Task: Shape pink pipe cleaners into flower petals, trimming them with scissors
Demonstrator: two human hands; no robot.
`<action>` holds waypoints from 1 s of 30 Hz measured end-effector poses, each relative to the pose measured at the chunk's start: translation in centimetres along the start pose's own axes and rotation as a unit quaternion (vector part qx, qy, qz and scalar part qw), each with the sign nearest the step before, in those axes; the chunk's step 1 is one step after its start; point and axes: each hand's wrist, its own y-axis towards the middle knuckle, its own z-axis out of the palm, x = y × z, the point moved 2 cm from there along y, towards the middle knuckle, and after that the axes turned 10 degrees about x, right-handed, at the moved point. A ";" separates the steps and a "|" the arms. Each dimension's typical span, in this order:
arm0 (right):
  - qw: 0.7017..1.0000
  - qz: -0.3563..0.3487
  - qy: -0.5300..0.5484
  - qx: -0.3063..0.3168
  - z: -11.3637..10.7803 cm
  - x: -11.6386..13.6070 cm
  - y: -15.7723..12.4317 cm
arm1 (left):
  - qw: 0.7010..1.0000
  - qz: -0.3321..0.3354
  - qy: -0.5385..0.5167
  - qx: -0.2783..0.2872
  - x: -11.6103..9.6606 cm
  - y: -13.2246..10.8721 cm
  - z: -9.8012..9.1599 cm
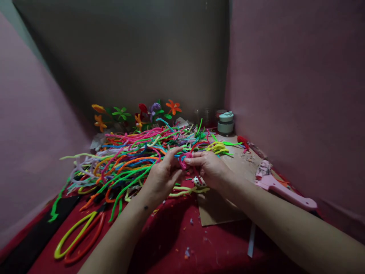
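1. From where I stand, the right hand (211, 167) has thumb and fingertips pressed together on a small pink piece (188, 156), pinching it above the table's near middle.
2. The left hand (164, 171) curls around the piece's other side, thumb and forefinger a little apart; whether they clamp it I can't tell.
3. A dark red strand (196, 173) hangs below the right fingers, crossing in front of a white, dark-spotted thing (203, 182).
4. Stems (134, 152) in many colours crowd right up behind and beside the left hand, a tangled heap covering much of the left side.
5. Cardboard (219, 213) lies under the right hand and wrist, which hide part of it; yellow stems (216, 147) rest just beyond.
6. Yellow and red looped handles (59, 249) lie left of the left forearm, on red cloth (168, 236).
7. A pink glue gun (291, 195) lies beyond the right forearm.
8. At the back stand fuzzy flowers (173, 107) and, to their right, a mint-lidded jar (226, 127).
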 end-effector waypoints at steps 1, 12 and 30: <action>1.000 0.006 0.004 0.007 0.0 0.0 0.0 | 1.000 -0.013 -0.006 0.010 -0.1 0.0 -0.1; 0.999 0.047 0.007 -0.006 -0.4 -0.5 0.2 | 0.972 -0.151 -0.147 0.107 0.2 -0.3 -0.2; 1.000 0.009 0.016 0.016 -0.1 -0.7 0.2 | 0.866 -0.130 -0.476 0.086 2.0 0.5 0.8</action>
